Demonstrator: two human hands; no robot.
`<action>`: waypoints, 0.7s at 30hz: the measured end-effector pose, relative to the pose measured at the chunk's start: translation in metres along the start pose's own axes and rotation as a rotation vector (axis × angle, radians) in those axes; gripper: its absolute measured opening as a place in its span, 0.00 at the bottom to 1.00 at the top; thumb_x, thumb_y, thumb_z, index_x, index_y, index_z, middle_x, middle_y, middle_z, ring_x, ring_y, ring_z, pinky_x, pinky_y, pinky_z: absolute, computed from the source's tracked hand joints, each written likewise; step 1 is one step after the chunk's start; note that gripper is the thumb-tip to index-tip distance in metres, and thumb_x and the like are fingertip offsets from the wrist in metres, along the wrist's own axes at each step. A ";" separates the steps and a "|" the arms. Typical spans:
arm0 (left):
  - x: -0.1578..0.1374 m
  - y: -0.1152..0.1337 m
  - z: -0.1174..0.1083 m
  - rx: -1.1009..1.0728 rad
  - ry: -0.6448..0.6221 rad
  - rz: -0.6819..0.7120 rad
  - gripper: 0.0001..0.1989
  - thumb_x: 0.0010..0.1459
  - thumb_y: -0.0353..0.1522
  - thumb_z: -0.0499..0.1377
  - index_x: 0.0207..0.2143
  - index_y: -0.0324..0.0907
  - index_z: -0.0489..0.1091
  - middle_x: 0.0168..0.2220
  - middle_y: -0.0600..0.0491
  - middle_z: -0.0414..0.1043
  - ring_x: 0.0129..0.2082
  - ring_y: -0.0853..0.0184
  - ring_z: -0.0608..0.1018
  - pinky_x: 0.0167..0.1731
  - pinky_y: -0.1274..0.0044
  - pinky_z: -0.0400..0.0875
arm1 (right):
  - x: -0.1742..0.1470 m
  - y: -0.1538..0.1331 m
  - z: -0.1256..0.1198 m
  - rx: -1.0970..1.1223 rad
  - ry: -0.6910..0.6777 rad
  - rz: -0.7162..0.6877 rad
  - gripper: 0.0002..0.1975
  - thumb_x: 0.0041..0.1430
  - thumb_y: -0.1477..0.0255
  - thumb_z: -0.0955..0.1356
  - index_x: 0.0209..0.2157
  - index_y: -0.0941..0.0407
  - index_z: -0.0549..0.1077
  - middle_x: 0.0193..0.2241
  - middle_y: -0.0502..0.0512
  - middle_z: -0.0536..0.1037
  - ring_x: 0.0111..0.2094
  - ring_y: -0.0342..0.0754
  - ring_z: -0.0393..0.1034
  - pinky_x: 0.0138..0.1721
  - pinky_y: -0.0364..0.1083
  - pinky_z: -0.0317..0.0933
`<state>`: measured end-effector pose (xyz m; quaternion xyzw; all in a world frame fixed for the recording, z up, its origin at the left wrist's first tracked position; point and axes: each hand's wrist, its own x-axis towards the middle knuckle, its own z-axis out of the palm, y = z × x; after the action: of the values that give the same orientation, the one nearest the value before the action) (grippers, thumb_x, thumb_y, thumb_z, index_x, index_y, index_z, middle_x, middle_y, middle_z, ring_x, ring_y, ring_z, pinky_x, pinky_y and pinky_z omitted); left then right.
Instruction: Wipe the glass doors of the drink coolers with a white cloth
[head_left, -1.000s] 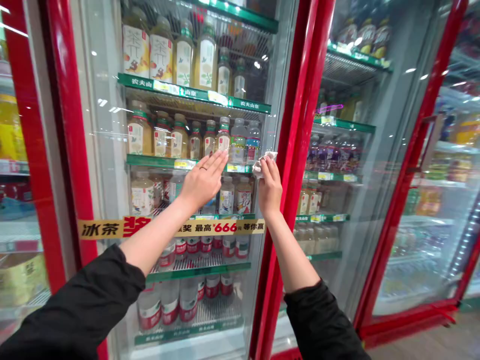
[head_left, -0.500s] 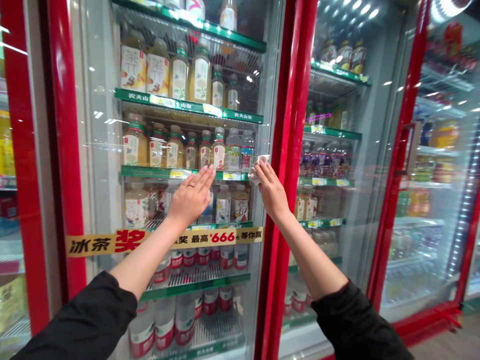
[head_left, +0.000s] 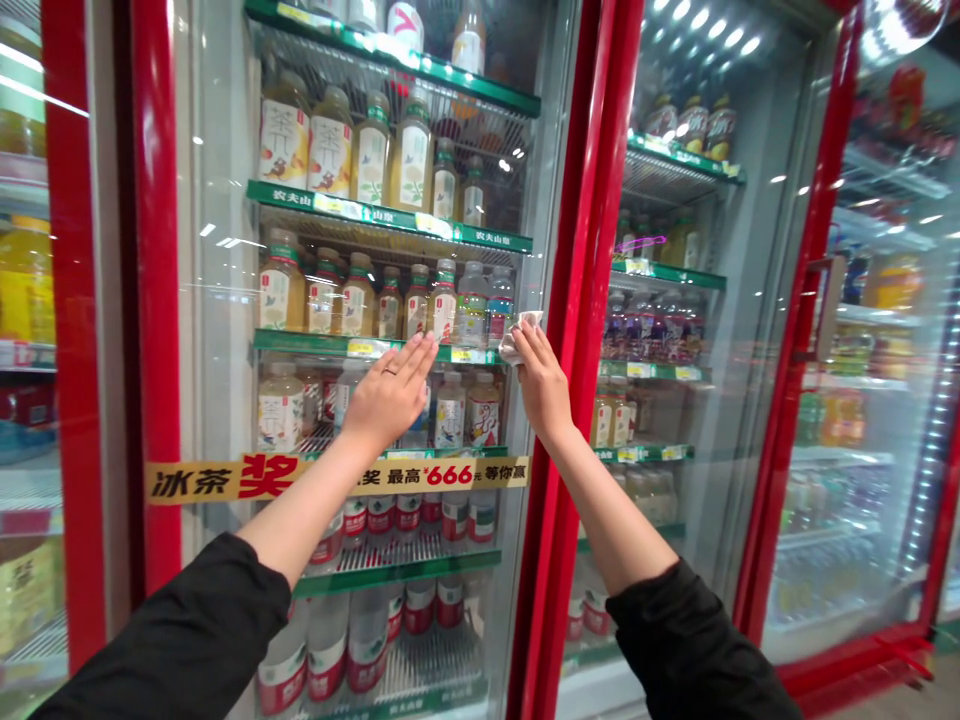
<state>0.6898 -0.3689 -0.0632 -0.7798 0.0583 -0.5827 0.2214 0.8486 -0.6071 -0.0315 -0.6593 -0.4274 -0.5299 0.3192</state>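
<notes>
My left hand [head_left: 391, 392] is stretched out at the glass door [head_left: 217, 420] of a drinks fridge, fingers straight, a ring on one of them, nothing in its grasp. To its right, near the door's red frame [head_left: 571, 300], my right hand [head_left: 541, 378] presses a crumpled white tissue [head_left: 517, 340] against the glass. The tissue pokes out beyond the fingertips and to their left. Below the left hand a yellow sticker strip [head_left: 450, 474] runs across the door, partly covered by my left forearm. Behind the glass, bottled drinks [head_left: 414, 165] line the green-edged shelves.
A second fridge door [head_left: 720, 400] with a red frame stands to the right, and another further right with a handle [head_left: 825, 305] on its edge. On the far left, a neighbouring fridge [head_left: 26, 300] holds yellow bottles. Ceiling lights reflect in the glass.
The view has shifted slightly, so the left door and shelves appear a little further right. Both hands keep nearly the same place on the glass, the tissue still under the right one.
</notes>
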 end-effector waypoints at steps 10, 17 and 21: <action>0.000 0.001 -0.001 0.032 -0.046 -0.002 0.40 0.77 0.29 0.46 0.81 0.42 0.24 0.81 0.48 0.45 0.80 0.59 0.59 0.77 0.61 0.56 | 0.004 -0.026 0.010 0.079 -0.077 -0.119 0.37 0.73 0.84 0.58 0.78 0.48 0.62 0.78 0.51 0.64 0.81 0.53 0.50 0.80 0.63 0.57; 0.000 0.001 -0.002 0.009 -0.083 -0.017 0.36 0.76 0.29 0.46 0.82 0.38 0.39 0.81 0.47 0.47 0.81 0.60 0.57 0.78 0.61 0.56 | 0.021 -0.037 0.016 0.082 -0.037 -0.036 0.39 0.72 0.85 0.58 0.78 0.44 0.59 0.78 0.50 0.63 0.81 0.55 0.50 0.79 0.67 0.56; 0.002 0.002 -0.003 0.001 -0.098 -0.022 0.36 0.75 0.28 0.47 0.82 0.37 0.43 0.81 0.46 0.49 0.81 0.60 0.57 0.78 0.61 0.56 | 0.033 -0.048 0.025 0.096 -0.037 -0.071 0.41 0.70 0.86 0.57 0.79 0.46 0.58 0.78 0.49 0.62 0.81 0.54 0.49 0.79 0.65 0.56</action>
<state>0.6878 -0.3719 -0.0615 -0.8079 0.0383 -0.5461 0.2180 0.8183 -0.5573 -0.0065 -0.6374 -0.4814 -0.5074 0.3233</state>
